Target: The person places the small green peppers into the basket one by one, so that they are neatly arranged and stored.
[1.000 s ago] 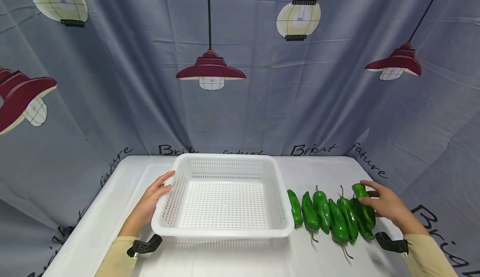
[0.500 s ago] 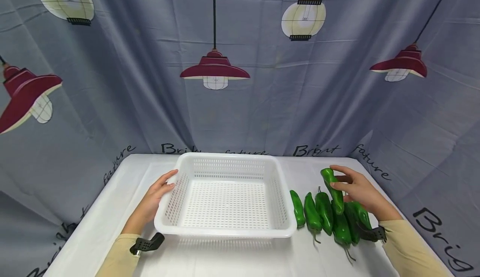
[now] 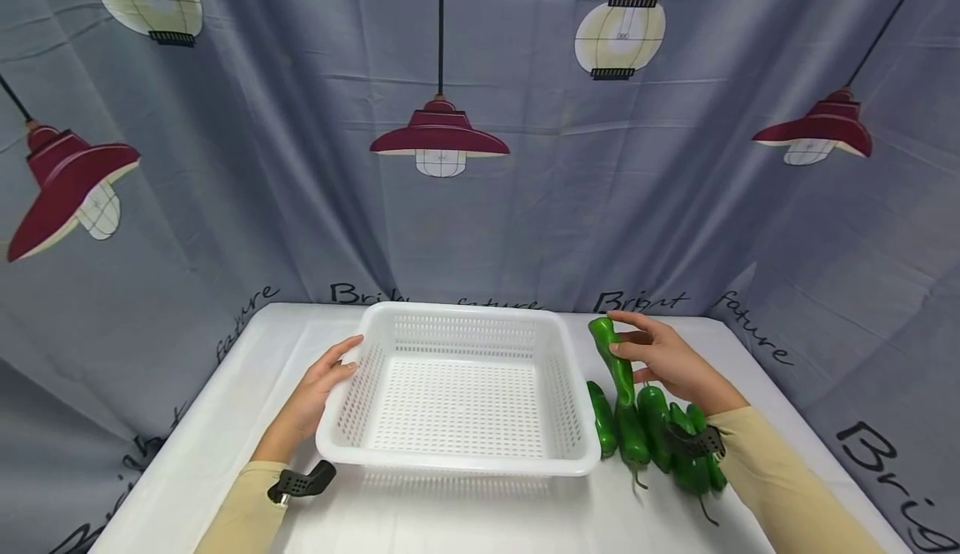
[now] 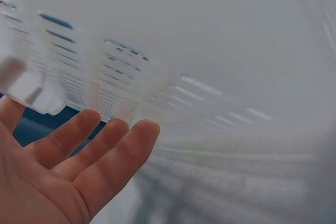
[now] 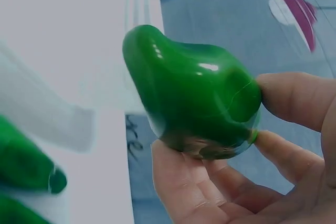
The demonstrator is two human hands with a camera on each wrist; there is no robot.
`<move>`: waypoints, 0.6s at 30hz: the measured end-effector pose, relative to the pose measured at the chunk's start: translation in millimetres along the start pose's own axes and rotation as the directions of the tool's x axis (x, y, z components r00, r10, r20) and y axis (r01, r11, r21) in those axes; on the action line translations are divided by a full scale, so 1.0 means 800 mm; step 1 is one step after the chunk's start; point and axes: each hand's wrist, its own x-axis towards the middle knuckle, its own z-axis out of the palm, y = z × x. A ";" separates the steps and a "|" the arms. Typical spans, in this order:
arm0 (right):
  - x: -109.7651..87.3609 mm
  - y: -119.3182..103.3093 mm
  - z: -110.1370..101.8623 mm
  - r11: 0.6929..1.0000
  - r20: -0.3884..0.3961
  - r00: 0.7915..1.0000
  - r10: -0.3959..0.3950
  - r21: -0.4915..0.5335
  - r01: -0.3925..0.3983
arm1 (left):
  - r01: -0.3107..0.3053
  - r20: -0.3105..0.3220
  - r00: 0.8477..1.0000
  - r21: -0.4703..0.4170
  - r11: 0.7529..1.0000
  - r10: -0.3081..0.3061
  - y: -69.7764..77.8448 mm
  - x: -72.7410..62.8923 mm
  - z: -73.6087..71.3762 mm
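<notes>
My right hand [image 3: 667, 361] pinches a glossy green pepper [image 3: 617, 360] between thumb and fingers, raised over the other peppers. In the right wrist view this pepper [image 5: 184, 87] has its broad end toward my fingers. At the left side of a white perforated plastic basket [image 3: 457, 464], my left hand [image 3: 309, 396] has its thumb and index fingertip at the rim. In the left wrist view, extended fingers of the left hand [image 4: 89, 166] lie along the basket's slotted outer wall [image 4: 121, 72]. Only plastic mesh shows inside the basket.
Several green peppers [image 3: 655, 425] lie in a row on the white tabletop [image 3: 480, 521], right of the basket. One pepper [image 3: 602, 421] lies close against its right wall. A grey-blue curtain [image 3: 480, 237] printed with lamps hangs behind and at both sides.
My right hand has lifted the pepper from the row's right end and carried it left toward the basket. My left hand has stayed at the basket rim. The head view has shifted slightly.
</notes>
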 end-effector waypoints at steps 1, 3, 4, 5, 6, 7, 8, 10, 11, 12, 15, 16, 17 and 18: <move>0.003 -0.004 0.004 1.000 0.007 1.000 -0.003 0.009 0.003 | 0.001 0.000 1.000 -0.002 1.000 -0.001 0.000 0.000 0.000; 0.010 -0.010 0.012 1.000 0.021 1.000 -0.002 0.019 0.002 | 0.002 -0.001 1.000 -0.001 1.000 -0.002 -0.001 0.000 0.000; 0.014 -0.013 0.016 1.000 0.026 1.000 -0.001 0.024 0.000 | 0.002 -0.002 1.000 0.000 1.000 -0.002 -0.001 0.000 0.000; 0.017 -0.016 0.021 1.000 0.030 1.000 0.002 0.028 -0.003 | 0.001 -0.001 1.000 0.000 1.000 -0.001 -0.001 0.000 -0.001; 0.020 -0.019 0.025 0.999 0.037 0.999 0.001 0.034 -0.003 | 0.000 -0.002 1.000 0.002 1.000 0.000 -0.001 0.000 -0.001; 0.023 -0.021 0.029 0.999 0.042 0.999 0.001 0.041 -0.003 | -0.002 -0.001 1.000 0.004 1.000 0.002 -0.001 0.000 -0.001; 0.026 -0.023 0.033 0.999 0.048 0.999 0.001 0.048 -0.003 | -0.003 0.000 1.000 0.004 1.000 0.003 -0.001 0.000 -0.001; 0.031 -0.027 0.042 0.998 0.059 0.998 -0.003 0.056 -0.001 | -0.007 0.005 1.000 0.006 1.000 0.007 -0.002 0.001 -0.002; 0.034 -0.029 0.046 0.998 0.065 0.998 -0.007 0.059 0.003 | -0.008 0.007 1.000 0.006 1.000 0.008 -0.002 0.001 -0.002; 0.037 -0.031 0.050 0.998 0.073 0.997 -0.012 0.066 0.007 | -0.009 0.008 1.000 0.007 1.000 0.009 -0.002 0.001 -0.003; 0.045 -0.034 0.063 0.997 0.095 0.995 -0.014 0.075 0.007 | -0.010 0.005 1.000 0.007 1.000 0.010 -0.002 0.001 -0.002; 0.048 -0.035 0.067 0.997 0.102 0.995 -0.011 0.080 0.003 | -0.010 0.004 1.000 0.004 1.000 0.010 -0.003 0.002 -0.002; 0.052 -0.036 0.072 0.997 0.106 0.994 -0.006 0.083 -0.003 | -0.011 0.003 1.000 0.003 1.000 0.011 -0.003 0.002 -0.002; 0.055 -0.037 0.076 0.996 0.112 0.994 0.001 0.087 -0.011 | -0.010 0.002 1.000 0.001 1.000 0.010 -0.003 0.002 -0.001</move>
